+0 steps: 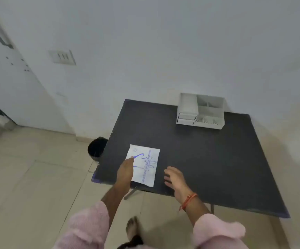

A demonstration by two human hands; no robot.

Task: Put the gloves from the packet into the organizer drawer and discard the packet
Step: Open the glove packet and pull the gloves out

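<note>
A white glove packet [144, 166] lies flat on the near left part of a dark table [208, 155], close to the table's front edge. It bears blue print: a swirling line mark near its left side, a small circled symbol at its far left corner, and lines of lettering that run along its length. The lettering is turned sideways to the viewer and too blurred to read, so no brand can be made out. The packet is a rectangle whose long axis runs from the near edge of the table away toward the wall, tilted slightly so that the far end leans left.

The left hand [125, 172] reaches over the packet's left edge, fingers extended and close together, fingertips touching the packet near the blue swirl; it presses or rests rather than grips. The right hand [174, 177] hovers just beside the packet's right side, apart from it, fingers spread loosely and curled, holding nothing. A red thread bracelet [188, 201] circles the right wrist, and both arms wear pink sleeves [217, 230].

At the far side of the table, against the wall, stands a white organizer [201, 111] with open compartments on top and small shut drawers at its left front. A black bin [97, 148] sits on the tiled floor just beside the table's left edge.
</note>
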